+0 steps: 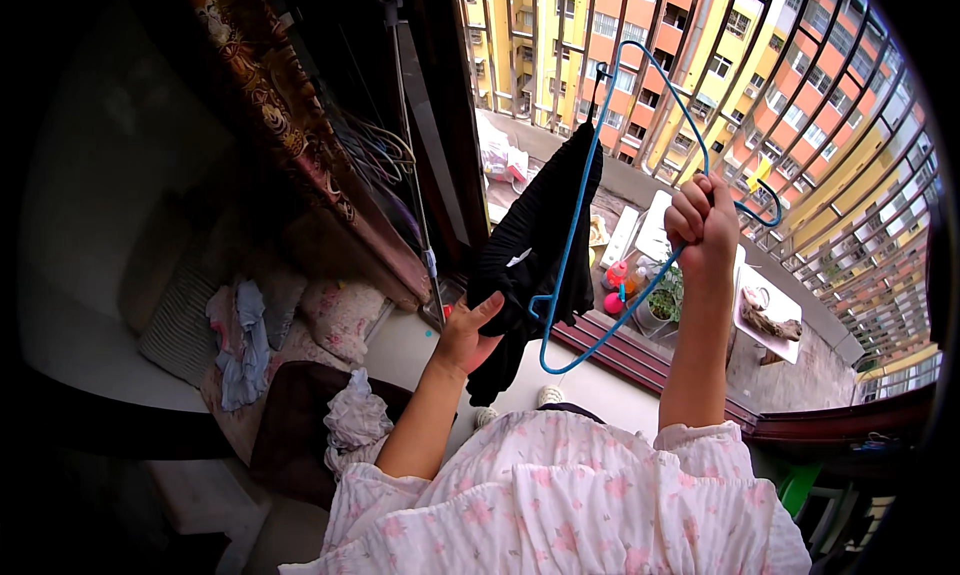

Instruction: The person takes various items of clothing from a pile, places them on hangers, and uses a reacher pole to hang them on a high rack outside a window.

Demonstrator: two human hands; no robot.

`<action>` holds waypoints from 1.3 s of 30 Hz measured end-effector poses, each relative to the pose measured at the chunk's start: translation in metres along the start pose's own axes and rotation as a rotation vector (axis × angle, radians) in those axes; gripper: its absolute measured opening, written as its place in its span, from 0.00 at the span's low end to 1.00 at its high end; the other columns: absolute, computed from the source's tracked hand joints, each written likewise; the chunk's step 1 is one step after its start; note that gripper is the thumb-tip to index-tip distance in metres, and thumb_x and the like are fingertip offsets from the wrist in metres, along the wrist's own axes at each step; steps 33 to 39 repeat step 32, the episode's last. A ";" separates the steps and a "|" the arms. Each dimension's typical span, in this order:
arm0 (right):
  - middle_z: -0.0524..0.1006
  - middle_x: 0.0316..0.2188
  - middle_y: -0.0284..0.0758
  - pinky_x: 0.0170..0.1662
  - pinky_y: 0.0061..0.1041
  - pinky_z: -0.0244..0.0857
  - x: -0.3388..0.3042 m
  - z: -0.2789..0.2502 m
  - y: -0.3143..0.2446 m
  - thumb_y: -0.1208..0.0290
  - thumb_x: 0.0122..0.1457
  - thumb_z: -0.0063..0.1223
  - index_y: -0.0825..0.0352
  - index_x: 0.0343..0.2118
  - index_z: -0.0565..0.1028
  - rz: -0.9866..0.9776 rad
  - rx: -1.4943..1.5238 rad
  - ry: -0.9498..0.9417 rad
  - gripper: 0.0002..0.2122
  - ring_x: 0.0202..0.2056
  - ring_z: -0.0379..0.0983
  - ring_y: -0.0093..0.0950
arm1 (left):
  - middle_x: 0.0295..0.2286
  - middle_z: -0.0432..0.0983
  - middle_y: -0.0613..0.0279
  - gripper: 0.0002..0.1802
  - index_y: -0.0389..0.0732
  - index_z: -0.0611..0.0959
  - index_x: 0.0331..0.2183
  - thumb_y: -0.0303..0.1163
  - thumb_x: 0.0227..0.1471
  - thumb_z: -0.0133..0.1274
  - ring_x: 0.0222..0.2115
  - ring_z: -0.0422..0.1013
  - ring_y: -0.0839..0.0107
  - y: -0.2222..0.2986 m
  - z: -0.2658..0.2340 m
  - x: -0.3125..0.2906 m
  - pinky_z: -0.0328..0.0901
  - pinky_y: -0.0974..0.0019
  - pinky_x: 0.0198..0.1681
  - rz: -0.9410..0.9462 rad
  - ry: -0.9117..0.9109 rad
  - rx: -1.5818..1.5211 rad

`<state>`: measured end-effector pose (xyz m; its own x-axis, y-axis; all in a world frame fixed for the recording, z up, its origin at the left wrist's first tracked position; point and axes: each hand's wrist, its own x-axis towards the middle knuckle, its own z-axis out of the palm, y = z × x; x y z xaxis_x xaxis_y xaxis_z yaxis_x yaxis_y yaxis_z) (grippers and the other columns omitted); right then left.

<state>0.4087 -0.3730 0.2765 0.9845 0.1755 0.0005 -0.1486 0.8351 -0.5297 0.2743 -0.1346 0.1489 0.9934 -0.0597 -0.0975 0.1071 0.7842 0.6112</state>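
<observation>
My right hand (703, 225) is raised and closed around a blue wire hanger (576, 220), gripping it close to its hook. The hanger is tilted, its hook pointing right and its long frame reaching up and to the left. Lower and to the left, my left hand (468, 337) grips a black garment (540, 210), thumb showing and fingers hidden behind the cloth. The garment hangs bunched, with a thin black strap at its upper end beside the hanger wire. Whether the cloth is on the hanger, I cannot tell.
Ahead is an opening with a dark red sill (640, 367) onto a balcony with metal bars. A potted plant (665, 300) and a white board with driftwood (768, 315) stand outside. A patterned curtain (290, 125) hangs left, above cushions (340, 315) and crumpled clothes (240, 340).
</observation>
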 end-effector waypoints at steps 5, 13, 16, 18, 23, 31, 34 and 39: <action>0.51 0.09 0.23 0.10 0.16 0.39 -0.003 -0.004 0.000 0.67 0.60 0.32 0.61 0.21 0.59 0.010 0.029 0.010 0.11 0.09 0.44 0.15 | 0.30 0.72 0.68 0.12 0.41 0.74 0.37 0.27 0.46 0.53 0.32 0.68 0.76 -0.002 0.013 0.000 0.62 0.71 0.39 0.008 0.025 -0.079; 0.50 0.09 0.23 0.10 0.15 0.39 -0.007 -0.006 0.013 0.67 0.60 0.32 0.61 0.21 0.58 0.081 0.055 0.023 0.11 0.08 0.43 0.15 | 0.38 0.71 0.61 0.19 0.39 0.71 0.43 0.30 0.46 0.53 0.41 0.67 0.68 -0.013 -0.003 0.010 0.59 0.61 0.47 -0.021 0.046 -0.101; 0.50 0.09 0.23 0.09 0.15 0.38 -0.006 -0.007 0.007 0.67 0.60 0.33 0.61 0.21 0.58 0.110 0.012 0.023 0.11 0.08 0.43 0.14 | 0.34 0.72 0.65 0.14 0.39 0.74 0.38 0.28 0.47 0.52 0.36 0.68 0.74 -0.005 0.002 0.013 0.62 0.71 0.42 -0.012 0.224 -0.171; 0.51 0.09 0.22 0.09 0.15 0.38 -0.001 0.000 -0.002 0.67 0.59 0.33 0.61 0.21 0.59 0.076 -0.184 -0.023 0.10 0.08 0.44 0.14 | 0.35 0.72 0.65 0.14 0.39 0.74 0.38 0.29 0.47 0.53 0.37 0.68 0.73 -0.007 -0.010 0.011 0.63 0.71 0.41 0.123 0.147 0.115; 0.52 0.11 0.21 0.09 0.12 0.38 -0.007 0.046 -0.050 0.70 0.57 0.40 0.65 0.25 0.65 0.098 -0.584 -0.193 0.06 0.08 0.45 0.11 | 0.31 0.71 0.66 0.11 0.40 0.75 0.37 0.32 0.51 0.48 0.31 0.67 0.80 -0.011 -0.056 0.019 0.63 0.77 0.36 -0.199 0.105 0.533; 0.55 0.12 0.22 0.10 0.12 0.39 -0.026 0.100 -0.098 0.67 0.57 0.42 0.72 0.35 0.67 -0.118 -1.138 -0.144 0.11 0.09 0.47 0.09 | 0.29 0.66 0.66 0.15 0.41 0.66 0.41 0.28 0.49 0.47 0.25 0.65 0.79 0.116 -0.116 0.201 0.64 0.78 0.26 0.548 0.234 0.795; 0.56 0.13 0.22 0.09 0.13 0.40 -0.034 0.098 -0.105 0.67 0.57 0.42 0.71 0.36 0.67 -0.134 -1.172 -0.101 0.11 0.09 0.47 0.09 | 0.33 0.65 0.64 0.18 0.43 0.65 0.43 0.28 0.49 0.48 0.26 0.66 0.78 0.114 -0.117 0.220 0.64 0.77 0.26 0.620 0.226 0.842; 0.56 0.13 0.22 0.09 0.13 0.40 -0.034 0.098 -0.105 0.67 0.57 0.42 0.71 0.36 0.67 -0.134 -1.172 -0.101 0.11 0.09 0.47 0.09 | 0.33 0.65 0.64 0.18 0.43 0.65 0.43 0.28 0.49 0.48 0.26 0.66 0.78 0.114 -0.117 0.220 0.64 0.77 0.26 0.620 0.226 0.842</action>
